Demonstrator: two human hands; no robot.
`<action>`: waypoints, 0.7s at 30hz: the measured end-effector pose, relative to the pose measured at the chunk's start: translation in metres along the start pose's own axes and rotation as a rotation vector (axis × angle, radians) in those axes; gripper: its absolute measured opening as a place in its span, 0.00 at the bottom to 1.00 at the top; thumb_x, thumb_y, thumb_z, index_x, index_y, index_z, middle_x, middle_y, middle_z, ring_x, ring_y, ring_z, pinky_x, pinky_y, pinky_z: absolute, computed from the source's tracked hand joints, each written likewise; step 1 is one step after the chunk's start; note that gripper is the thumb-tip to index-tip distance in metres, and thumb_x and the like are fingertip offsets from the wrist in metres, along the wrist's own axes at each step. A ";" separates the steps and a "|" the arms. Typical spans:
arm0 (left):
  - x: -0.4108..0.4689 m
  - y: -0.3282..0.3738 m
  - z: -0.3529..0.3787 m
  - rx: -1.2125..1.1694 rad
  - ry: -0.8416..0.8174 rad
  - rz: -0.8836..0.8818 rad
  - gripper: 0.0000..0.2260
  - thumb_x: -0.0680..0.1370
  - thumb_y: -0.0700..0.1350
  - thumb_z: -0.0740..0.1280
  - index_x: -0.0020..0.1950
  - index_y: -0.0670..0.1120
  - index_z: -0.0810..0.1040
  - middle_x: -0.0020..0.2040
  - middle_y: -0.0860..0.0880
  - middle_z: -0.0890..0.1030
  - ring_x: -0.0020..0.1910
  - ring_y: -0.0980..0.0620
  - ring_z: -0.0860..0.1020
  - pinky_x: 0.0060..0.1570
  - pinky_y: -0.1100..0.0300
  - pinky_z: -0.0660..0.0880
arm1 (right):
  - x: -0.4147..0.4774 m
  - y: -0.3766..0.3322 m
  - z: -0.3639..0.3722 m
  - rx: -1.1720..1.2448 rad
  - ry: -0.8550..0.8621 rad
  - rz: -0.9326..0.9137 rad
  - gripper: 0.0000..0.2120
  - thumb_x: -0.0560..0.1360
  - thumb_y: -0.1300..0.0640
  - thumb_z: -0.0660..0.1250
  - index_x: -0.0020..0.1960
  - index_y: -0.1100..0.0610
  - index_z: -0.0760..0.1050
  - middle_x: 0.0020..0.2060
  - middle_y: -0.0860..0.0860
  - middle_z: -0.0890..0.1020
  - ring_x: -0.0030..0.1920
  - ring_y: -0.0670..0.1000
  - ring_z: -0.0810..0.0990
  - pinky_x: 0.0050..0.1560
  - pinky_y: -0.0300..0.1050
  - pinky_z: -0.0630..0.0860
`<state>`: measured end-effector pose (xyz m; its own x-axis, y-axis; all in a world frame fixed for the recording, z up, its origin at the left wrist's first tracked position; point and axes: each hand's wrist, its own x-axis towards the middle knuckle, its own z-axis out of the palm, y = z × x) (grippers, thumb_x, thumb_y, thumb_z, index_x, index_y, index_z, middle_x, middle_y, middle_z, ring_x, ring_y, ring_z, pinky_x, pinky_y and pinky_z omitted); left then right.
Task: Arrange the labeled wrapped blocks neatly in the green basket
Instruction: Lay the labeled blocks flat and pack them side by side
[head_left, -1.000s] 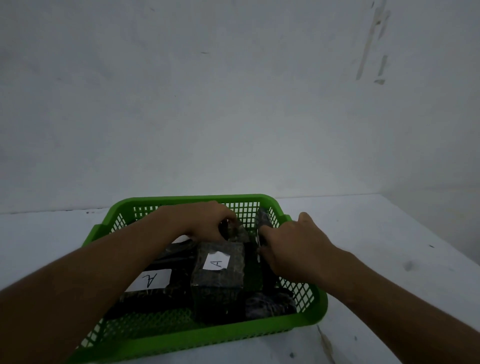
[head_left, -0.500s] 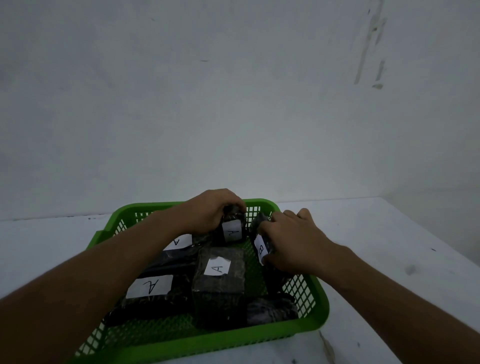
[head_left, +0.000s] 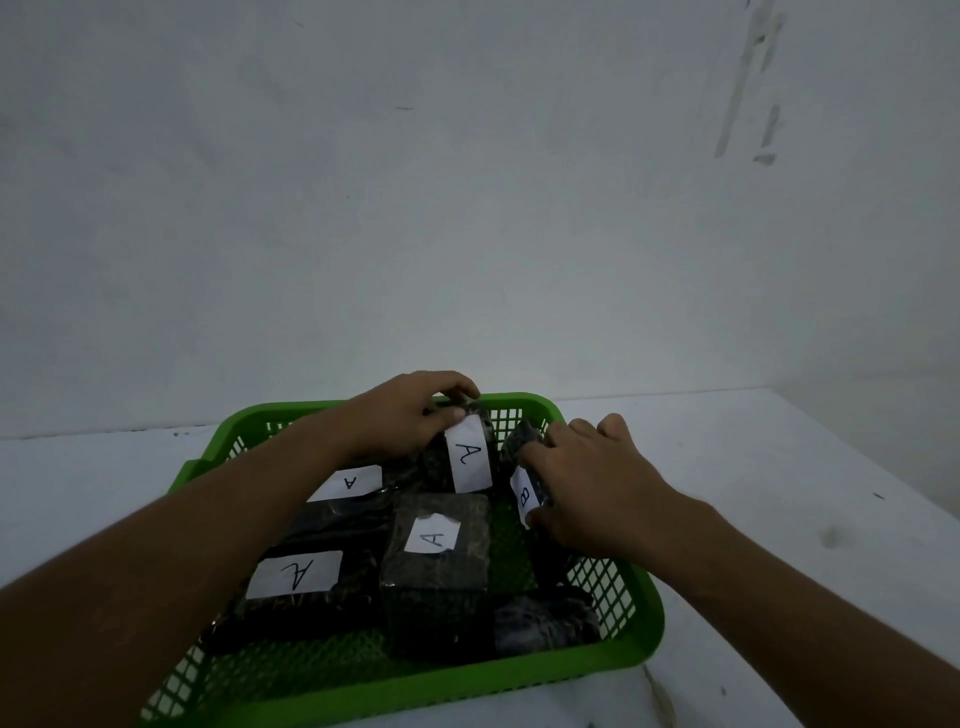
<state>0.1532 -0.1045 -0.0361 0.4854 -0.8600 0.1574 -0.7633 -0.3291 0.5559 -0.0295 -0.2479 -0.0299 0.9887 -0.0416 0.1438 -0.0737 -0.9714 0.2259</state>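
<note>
Head view: near the green plastic mesh basket's (head_left: 631, 654) far rim, the left hand (head_left: 410, 415) grips an upright dark wrapped block labelled A (head_left: 467, 457), while the right hand (head_left: 587, 483) clasps a tilted dark wrapped block labelled B (head_left: 524, 491), bare mesh between them.

We read five handwritten paper labels on dark wrapped blocks. The upright block (head_left: 467, 452) at the back reads "A". The centre block (head_left: 436, 551) reads "A". The left front block (head_left: 293, 577) reads "A", the left rear block (head_left: 348, 483) "A", and the right block (head_left: 524, 493) "B".

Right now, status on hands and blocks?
Left hand gripping upright A block. Right hand gripping B block. Both inside basket. Nothing blocking.
</note>
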 end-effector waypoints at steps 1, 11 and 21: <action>0.000 0.000 0.002 -0.010 0.012 0.010 0.10 0.79 0.48 0.63 0.60 0.53 0.75 0.57 0.54 0.79 0.54 0.57 0.78 0.54 0.59 0.73 | 0.000 0.000 0.000 0.001 0.003 -0.002 0.20 0.74 0.44 0.66 0.61 0.53 0.70 0.55 0.53 0.76 0.56 0.56 0.72 0.57 0.53 0.60; 0.003 0.006 0.019 0.755 0.258 0.317 0.12 0.75 0.50 0.68 0.56 0.50 0.80 0.53 0.50 0.83 0.55 0.44 0.76 0.48 0.49 0.72 | -0.004 0.005 0.004 -0.062 -0.119 -0.140 0.32 0.69 0.35 0.68 0.68 0.50 0.69 0.66 0.52 0.71 0.63 0.56 0.69 0.60 0.55 0.59; -0.007 0.000 0.024 0.652 -0.209 0.150 0.28 0.73 0.61 0.65 0.70 0.53 0.68 0.66 0.52 0.75 0.63 0.50 0.74 0.55 0.54 0.71 | -0.011 0.008 -0.003 -0.094 -0.143 -0.299 0.22 0.74 0.41 0.66 0.66 0.44 0.73 0.65 0.49 0.74 0.60 0.55 0.71 0.58 0.54 0.61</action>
<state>0.1388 -0.1077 -0.0569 0.3125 -0.9499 -0.0022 -0.9475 -0.3115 -0.0729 -0.0409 -0.2545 -0.0271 0.9762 0.2027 -0.0774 0.2169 -0.9198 0.3269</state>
